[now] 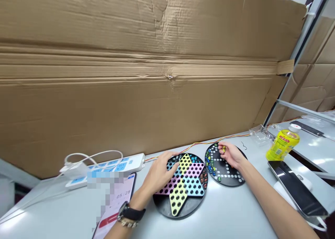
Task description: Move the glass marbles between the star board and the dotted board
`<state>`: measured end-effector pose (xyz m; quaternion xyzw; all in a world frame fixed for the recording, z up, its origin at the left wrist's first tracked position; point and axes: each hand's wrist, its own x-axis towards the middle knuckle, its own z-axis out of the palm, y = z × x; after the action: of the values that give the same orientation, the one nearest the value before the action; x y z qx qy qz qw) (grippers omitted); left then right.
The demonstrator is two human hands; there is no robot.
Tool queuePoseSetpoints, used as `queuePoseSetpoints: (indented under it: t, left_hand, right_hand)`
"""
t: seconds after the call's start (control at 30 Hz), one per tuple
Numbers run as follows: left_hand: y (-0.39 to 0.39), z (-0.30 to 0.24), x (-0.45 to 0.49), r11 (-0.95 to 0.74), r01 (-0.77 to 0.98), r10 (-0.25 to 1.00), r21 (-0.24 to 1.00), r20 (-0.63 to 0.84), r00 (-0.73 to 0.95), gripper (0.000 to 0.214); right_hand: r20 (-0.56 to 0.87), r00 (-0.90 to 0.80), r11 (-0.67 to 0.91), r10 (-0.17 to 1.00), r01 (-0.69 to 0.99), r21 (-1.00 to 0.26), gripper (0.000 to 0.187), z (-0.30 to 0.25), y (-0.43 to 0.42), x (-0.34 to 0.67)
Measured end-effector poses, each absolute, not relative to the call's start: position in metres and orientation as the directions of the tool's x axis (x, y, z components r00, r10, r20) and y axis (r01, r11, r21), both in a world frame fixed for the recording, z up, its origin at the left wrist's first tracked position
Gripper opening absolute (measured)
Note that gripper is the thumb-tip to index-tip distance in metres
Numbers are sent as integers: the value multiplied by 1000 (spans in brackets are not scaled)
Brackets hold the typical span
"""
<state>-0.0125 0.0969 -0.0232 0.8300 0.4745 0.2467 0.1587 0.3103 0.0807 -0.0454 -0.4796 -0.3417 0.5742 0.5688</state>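
Two black round game boards lie side by side on a white table. The nearer one is a Chinese checkers board (180, 193) with a multicoloured star. My left hand (159, 172) rests on its far left side, and I cannot tell whether it holds anything. My right hand (230, 154) is at the top of the second board (225, 172), with a small yellow marble (224, 149) pinched in its fingers. Coloured glass marbles (210, 164) crowd that board's left side. A black wristwatch (129, 213) circles my left wrist.
Behind the boards stands a large cardboard sheet (157, 64), with a multicoloured wire (204, 144) along its foot. A white power strip (104, 169) and a phone (117, 204) showing 05:28 lie left. A yellow bottle (282, 144) and a black tablet (295, 188) stand right.
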Motion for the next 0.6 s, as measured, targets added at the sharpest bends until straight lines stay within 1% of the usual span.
queuePoseSetpoints:
  t: [0.17,0.2,0.23,0.27,0.3,0.33,0.37,0.4,0.47,0.6]
  left_hand:
    - [96,-23,-11,-502,713,864,490,260,430,34]
    - [96,-23,-11,-502,713,865,490,260,430,34]
    - [96,-23,-11,-502,712,865,492,260,430,34]
    - [96,-23,-11,-504,708,863,495,259,433,34]
    - [96,-23,-11,-505,705,862,498,258,435,34]
    - [96,-23,-11,-506,702,862,502,256,438,34]
    - [95,-23,-11,-506,700,861,503,253,441,34]
    - [95,-23,-10,-506,700,861,504,250,443,33]
    - [95,-23,-10,-503,704,863,501,247,441,33]
    - [94,-23,-9,-504,710,863,491,260,433,33]
  right_hand:
    - [-139,97,-129,985,-111,-986,34,-42,72,303]
    - [-116,94,-115,989,-9,-993,35,-40,70,302]
    - [-85,85,-96,993,137,-986,35,-37,67,301]
    - [-58,63,-75,996,311,-947,36,-35,64,300]
    - [-47,30,-55,998,485,-873,36,-33,61,299]
    - [-52,-5,-37,999,630,-775,35,-31,59,298]
    - [-68,-33,-22,997,730,-683,34,-30,57,297]
    - [-85,-48,-15,995,783,-621,31,-29,55,295]
    - [-108,-57,-12,992,837,-547,27,-28,52,291]
    - [-133,-119,44,984,886,-461,18,-27,47,282]
